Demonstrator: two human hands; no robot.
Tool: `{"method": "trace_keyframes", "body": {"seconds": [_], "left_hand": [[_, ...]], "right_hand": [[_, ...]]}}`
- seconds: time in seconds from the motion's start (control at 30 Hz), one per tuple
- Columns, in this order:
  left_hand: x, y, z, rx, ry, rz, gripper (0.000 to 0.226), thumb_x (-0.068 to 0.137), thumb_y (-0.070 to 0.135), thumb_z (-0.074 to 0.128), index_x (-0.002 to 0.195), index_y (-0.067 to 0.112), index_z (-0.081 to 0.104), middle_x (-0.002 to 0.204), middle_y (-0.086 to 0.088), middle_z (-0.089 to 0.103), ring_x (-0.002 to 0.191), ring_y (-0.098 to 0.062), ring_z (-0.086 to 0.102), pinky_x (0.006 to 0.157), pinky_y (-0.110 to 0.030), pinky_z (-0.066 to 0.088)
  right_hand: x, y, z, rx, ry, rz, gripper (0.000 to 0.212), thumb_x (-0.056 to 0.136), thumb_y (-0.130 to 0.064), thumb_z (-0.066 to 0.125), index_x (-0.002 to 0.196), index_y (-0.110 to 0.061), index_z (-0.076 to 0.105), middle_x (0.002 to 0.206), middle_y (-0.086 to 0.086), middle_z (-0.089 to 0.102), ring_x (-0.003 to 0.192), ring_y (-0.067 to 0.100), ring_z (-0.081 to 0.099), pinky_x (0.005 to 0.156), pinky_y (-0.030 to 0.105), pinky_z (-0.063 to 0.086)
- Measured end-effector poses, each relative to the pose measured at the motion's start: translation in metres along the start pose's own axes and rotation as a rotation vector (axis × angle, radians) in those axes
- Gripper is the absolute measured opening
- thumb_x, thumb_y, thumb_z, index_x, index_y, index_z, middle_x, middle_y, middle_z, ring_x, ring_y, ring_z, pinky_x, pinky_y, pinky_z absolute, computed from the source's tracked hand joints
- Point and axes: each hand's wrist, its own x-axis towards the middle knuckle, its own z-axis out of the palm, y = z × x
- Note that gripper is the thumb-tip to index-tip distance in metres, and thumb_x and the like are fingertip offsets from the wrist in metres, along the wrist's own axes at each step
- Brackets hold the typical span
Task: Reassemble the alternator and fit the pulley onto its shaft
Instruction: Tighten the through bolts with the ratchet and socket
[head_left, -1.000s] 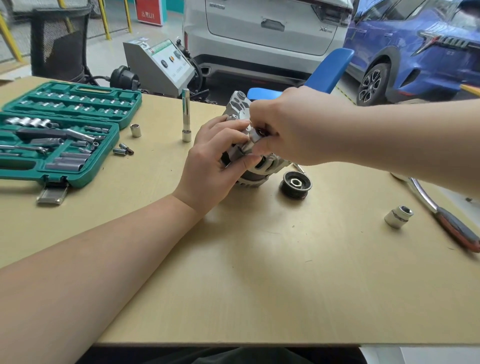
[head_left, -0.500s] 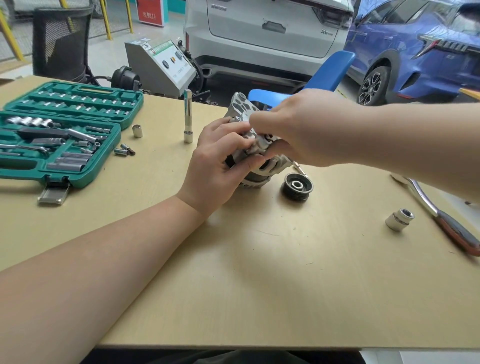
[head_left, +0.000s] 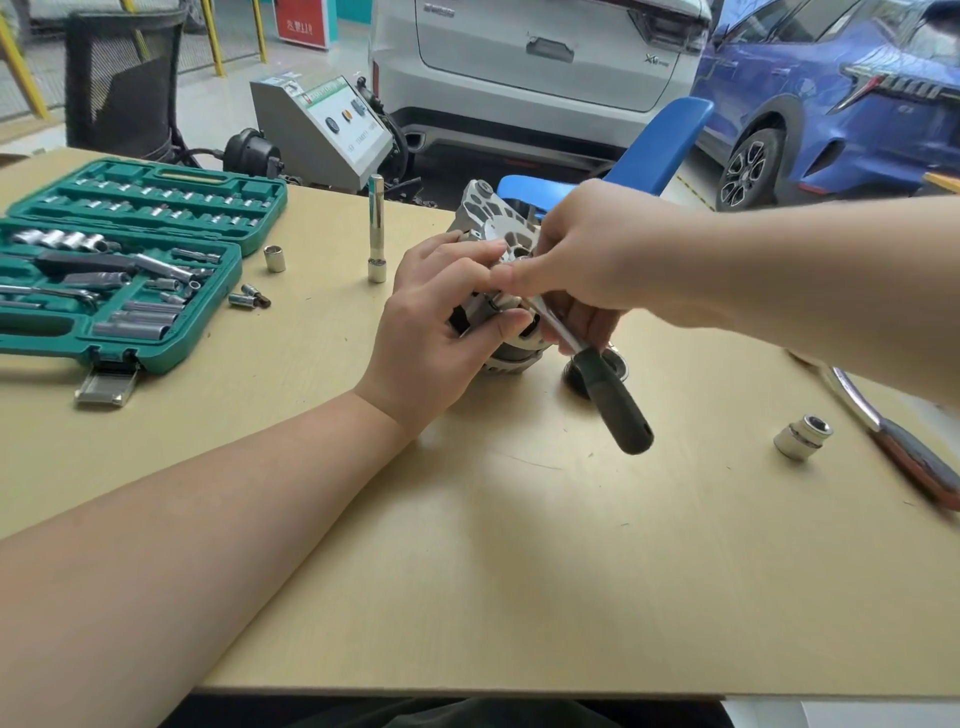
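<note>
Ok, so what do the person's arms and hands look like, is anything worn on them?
Both forearms are bare to the frame edge: no sleeves show. The left hand and right hand wear no gloves, and no rings, watch or wristband show on the visible parts.

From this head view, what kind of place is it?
Most likely a car repair workshop: two parked cars, white and blue, stand behind the table, which carries an open green socket set and an alternator.

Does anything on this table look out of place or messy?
A little. Several sockets lie loose outside the green socket case: one small socket and two bits beside it, and a larger socket near the table's right side. The pulley sits unfitted beside the alternator. Nothing looks damaged.
</note>
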Motion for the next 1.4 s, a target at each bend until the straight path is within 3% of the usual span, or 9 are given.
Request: {"method": "trace_keyframes", "body": {"seconds": [0.17, 0.27, 0.6, 0.73, 0.87, 1.03, 1.17, 1.3, 1.4], "left_hand": [[0.002, -0.001, 0.0, -0.01, -0.002, 0.004, 0.021, 0.089, 0.013, 0.089, 0.099, -0.002, 0.077, 0.131, -0.006, 0.07, 0.13, -0.042, 0.059, 0.111, -0.057, 0.047], [0.002, 0.001, 0.0, -0.028, 0.005, 0.012, 0.019, 0.089, 0.011, 0.088, 0.095, -0.002, 0.076, 0.128, -0.01, 0.072, 0.13, -0.044, 0.058, 0.113, -0.057, 0.045], [0.002, 0.0, 0.001, -0.029, 0.028, 0.035, 0.022, 0.088, 0.016, 0.09, 0.092, 0.005, 0.071, 0.128, 0.0, 0.069, 0.132, -0.039, 0.058, 0.115, -0.057, 0.044], [0.0, -0.001, 0.0, -0.022, 0.036, 0.039, 0.025, 0.089, 0.02, 0.089, 0.096, 0.004, 0.071, 0.127, 0.005, 0.066, 0.133, -0.038, 0.056, 0.115, -0.058, 0.044], [0.001, -0.003, 0.002, 0.003, 0.009, 0.031, 0.023, 0.09, 0.016, 0.089, 0.097, 0.001, 0.072, 0.132, -0.008, 0.07, 0.133, -0.041, 0.056, 0.115, -0.059, 0.043], [0.001, -0.001, -0.001, -0.002, 0.005, 0.01, 0.028, 0.089, 0.015, 0.089, 0.103, -0.003, 0.073, 0.132, -0.007, 0.07, 0.134, -0.041, 0.057, 0.116, -0.052, 0.045], [0.001, 0.0, -0.002, -0.006, -0.017, -0.002, 0.027, 0.089, 0.013, 0.089, 0.106, -0.001, 0.074, 0.132, -0.009, 0.07, 0.135, -0.04, 0.057, 0.115, -0.057, 0.045], [0.001, -0.001, -0.003, -0.004, -0.026, 0.008, 0.027, 0.09, 0.014, 0.088, 0.111, 0.001, 0.075, 0.133, -0.008, 0.07, 0.136, -0.039, 0.056, 0.114, -0.06, 0.045], [0.001, -0.001, -0.002, -0.009, -0.018, 0.015, 0.023, 0.09, 0.014, 0.088, 0.105, 0.001, 0.076, 0.133, -0.004, 0.068, 0.135, -0.04, 0.057, 0.113, -0.06, 0.046]], "right_hand": [[-0.004, 0.006, -0.008, -0.784, 0.138, -0.38, 0.042, 0.096, -0.053, 0.063, 0.096, -0.012, 0.054, 0.071, 0.003, 0.056, 0.06, 0.02, 0.051, 0.049, 0.031, 0.032], [-0.008, 0.012, -0.018, -1.113, 0.103, -0.708, 0.031, 0.103, -0.048, 0.051, 0.112, -0.019, 0.044, 0.079, 0.002, 0.056, 0.068, 0.035, 0.055, 0.057, 0.039, 0.046], [0.005, 0.024, -0.023, -1.041, 0.17, -1.117, 0.007, 0.101, -0.013, 0.064, 0.106, -0.011, 0.06, 0.088, 0.011, 0.07, 0.084, 0.039, 0.063, 0.08, 0.05, 0.052], [0.008, 0.016, -0.024, -1.033, 0.113, -1.048, 0.013, 0.103, -0.019, 0.063, 0.113, -0.011, 0.063, 0.094, 0.01, 0.071, 0.092, 0.039, 0.063, 0.092, 0.05, 0.048], [0.004, 0.017, -0.02, -0.971, 0.135, -0.742, 0.026, 0.101, -0.036, 0.062, 0.112, -0.015, 0.053, 0.077, 0.009, 0.057, 0.074, 0.04, 0.054, 0.068, 0.047, 0.049], [0.0, 0.01, -0.008, -0.808, 0.19, -0.457, 0.035, 0.096, -0.052, 0.065, 0.106, -0.02, 0.055, 0.07, -0.002, 0.042, 0.061, 0.011, 0.037, 0.05, 0.03, 0.02], [0.001, -0.001, -0.001, -0.618, 0.155, -0.222, 0.041, 0.091, -0.054, 0.068, 0.096, -0.013, 0.065, 0.071, 0.002, 0.068, 0.063, 0.018, 0.062, 0.049, 0.027, 0.04], [0.002, -0.01, 0.0, -0.079, 0.038, -0.008, 0.041, 0.087, -0.046, 0.08, 0.09, -0.008, 0.066, 0.06, 0.006, 0.074, 0.051, 0.026, 0.074, 0.044, 0.029, 0.057], [0.001, -0.008, -0.002, -0.456, 0.078, -0.123, 0.044, 0.091, -0.055, 0.07, 0.089, -0.011, 0.065, 0.063, 0.005, 0.071, 0.054, 0.02, 0.067, 0.046, 0.026, 0.048]]}}
